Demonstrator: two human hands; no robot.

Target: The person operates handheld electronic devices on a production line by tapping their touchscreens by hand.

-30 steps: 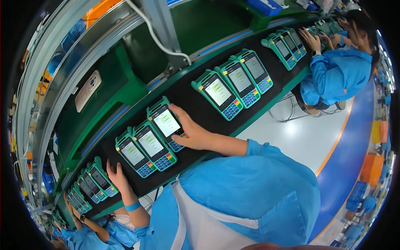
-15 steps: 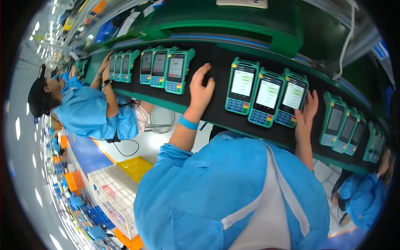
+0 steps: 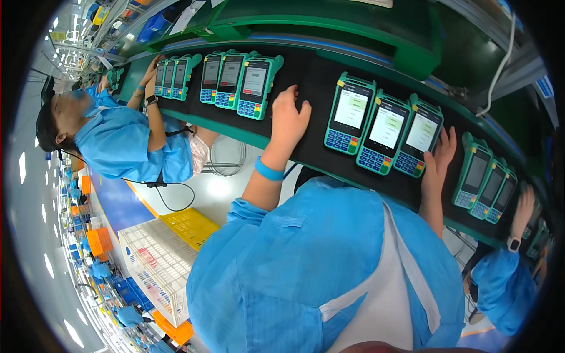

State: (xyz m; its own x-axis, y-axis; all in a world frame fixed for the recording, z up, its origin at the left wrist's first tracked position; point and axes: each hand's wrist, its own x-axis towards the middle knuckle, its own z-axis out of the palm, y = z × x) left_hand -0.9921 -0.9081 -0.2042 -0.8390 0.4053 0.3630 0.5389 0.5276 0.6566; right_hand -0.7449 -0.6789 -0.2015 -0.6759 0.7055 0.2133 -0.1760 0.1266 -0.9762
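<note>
**Two hands resting on a conveyor of payment terminals**

The left hand (image 3: pixel 289 117) is lying flat on the black belt (image 3: pixel 312 76), fingers released, holding nothing. The right hand (image 3: pixel 438 159) is touching the edge of the nearest green terminal (image 3: pixel 416 143); whether it is gripping appears uncertain. Two more terminals (image 3: pixel 368 126) are sitting between the hands. Farther left, a co-worker (image 3: pixel 118 138) is reaching toward another group (image 3: pixel 241 76).
</note>
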